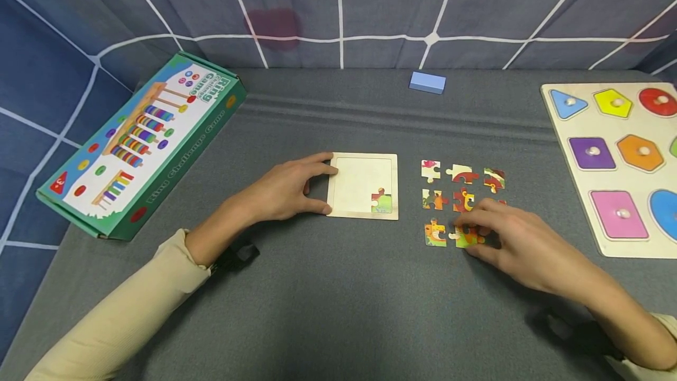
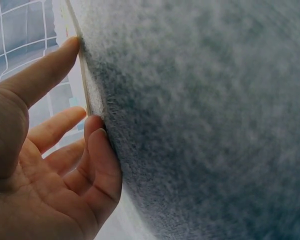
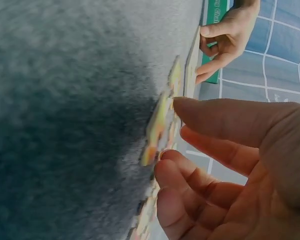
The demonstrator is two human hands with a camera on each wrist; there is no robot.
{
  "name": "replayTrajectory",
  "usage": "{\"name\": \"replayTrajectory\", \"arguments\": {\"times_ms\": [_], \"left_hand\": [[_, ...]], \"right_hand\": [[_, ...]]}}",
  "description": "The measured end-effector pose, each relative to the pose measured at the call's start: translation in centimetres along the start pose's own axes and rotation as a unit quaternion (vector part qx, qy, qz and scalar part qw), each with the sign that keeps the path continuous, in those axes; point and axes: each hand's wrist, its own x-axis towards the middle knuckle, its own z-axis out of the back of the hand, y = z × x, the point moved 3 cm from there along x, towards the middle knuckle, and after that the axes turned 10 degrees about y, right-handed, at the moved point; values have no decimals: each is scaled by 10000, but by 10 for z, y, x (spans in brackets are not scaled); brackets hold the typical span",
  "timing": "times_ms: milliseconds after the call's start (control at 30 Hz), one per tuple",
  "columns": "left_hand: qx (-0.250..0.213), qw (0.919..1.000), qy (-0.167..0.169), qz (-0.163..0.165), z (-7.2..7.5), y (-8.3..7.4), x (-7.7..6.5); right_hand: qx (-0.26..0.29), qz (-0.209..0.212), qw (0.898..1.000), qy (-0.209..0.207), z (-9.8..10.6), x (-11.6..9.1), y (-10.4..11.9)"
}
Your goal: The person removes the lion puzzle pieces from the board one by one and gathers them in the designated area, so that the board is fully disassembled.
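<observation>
My left hand [image 1: 282, 187] rests at the left edge of a square wooden puzzle tray [image 1: 362, 214], fingertips near its upper corner and thumb at its lower one. One jigsaw piece [image 1: 383, 203] lies in the tray's lower right corner. To the right, my right hand [image 1: 515, 243] pinches a green and orange jigsaw piece [image 1: 468, 236] between thumb and fingers, at table level. In the right wrist view, thumb and fingertips meet opposite ends of that piece [image 3: 157, 127]. Several other loose pieces [image 1: 462, 174] lie in rows around it, one partly hidden by the hand.
A green Ring Challenge Game box [image 1: 153, 140] lies at the left. At the right is a wooden board [image 1: 579, 184] with coloured knobbed shapes. A small blue block [image 1: 427, 82] sits at the back, before the blue gridded cloth [image 1: 381, 10].
</observation>
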Motion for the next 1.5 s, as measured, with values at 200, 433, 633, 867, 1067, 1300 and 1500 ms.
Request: {"name": "replayTrajectory", "arguments": {"times_ms": [200, 433, 633, 867, 1067, 1300, 1500], "left_hand": [[2, 10000, 8, 36, 0, 2, -1], [12, 10000, 1, 38, 0, 2, 0], [-12, 10000, 18, 6, -1, 2, 0], [-15, 10000, 75, 23, -1, 2, 1], [8, 9999, 93, 82, 0, 2, 1], [39, 10000, 68, 34, 0, 1, 2], [1, 10000, 68, 40, 0, 1, 1]], "right_hand": [[-121, 133, 9997, -181, 5, 13, 11], [301, 410, 9987, 1, 3, 50, 34], [641, 293, 9966, 425, -3, 85, 47], [649, 178, 9952, 709, -10, 108, 51], [389, 280, 9954, 824, -11, 113, 52], [326, 295, 9944, 962, -10, 116, 53], [592, 146, 9932, 988, -11, 117, 51]]}}
